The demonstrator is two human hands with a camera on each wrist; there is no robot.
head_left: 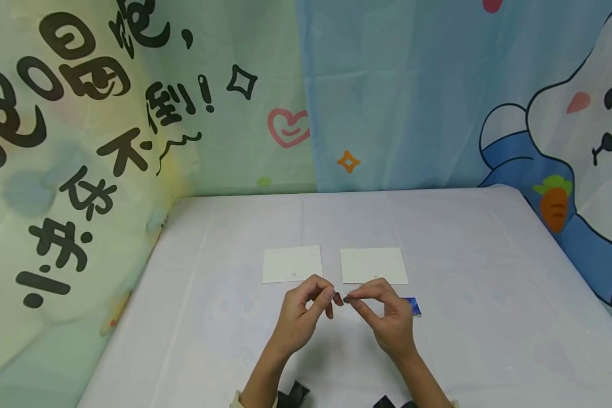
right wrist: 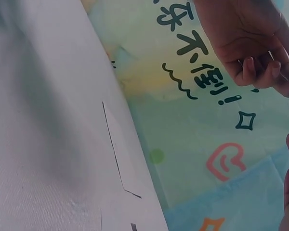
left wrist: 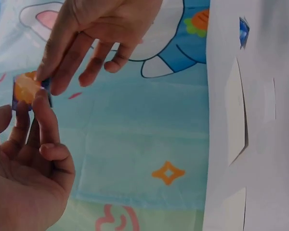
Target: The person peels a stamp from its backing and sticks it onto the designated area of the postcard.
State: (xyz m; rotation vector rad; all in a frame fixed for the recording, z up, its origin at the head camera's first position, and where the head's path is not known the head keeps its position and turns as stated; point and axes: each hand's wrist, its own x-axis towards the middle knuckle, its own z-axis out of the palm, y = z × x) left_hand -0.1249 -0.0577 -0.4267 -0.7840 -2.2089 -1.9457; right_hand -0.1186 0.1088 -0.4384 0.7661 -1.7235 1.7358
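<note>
Both hands meet over the table, with a small square picture card [left wrist: 26, 89], orange and dark blue, between their fingertips. My left hand [head_left: 302, 317] pinches its near side, index fingertip against the printed face. From the other side the thumb and index finger of my right hand [head_left: 390, 320] grip its edge, the other fingers loosely bent. Seen from the head, the card is nearly edge-on and mostly covered by fingers. Beyond the hands lie two blank-looking white cards, a left one [head_left: 292, 263] and a right one [head_left: 373, 265], side by side.
A small blue piece [head_left: 413, 306] lies on the white-covered table [head_left: 224, 351] just right of the right hand, partly hidden by it. Printed cloth curtains [head_left: 398, 102] rise along the back and left edges. Dark straps [head_left: 293, 394] show near the wrists.
</note>
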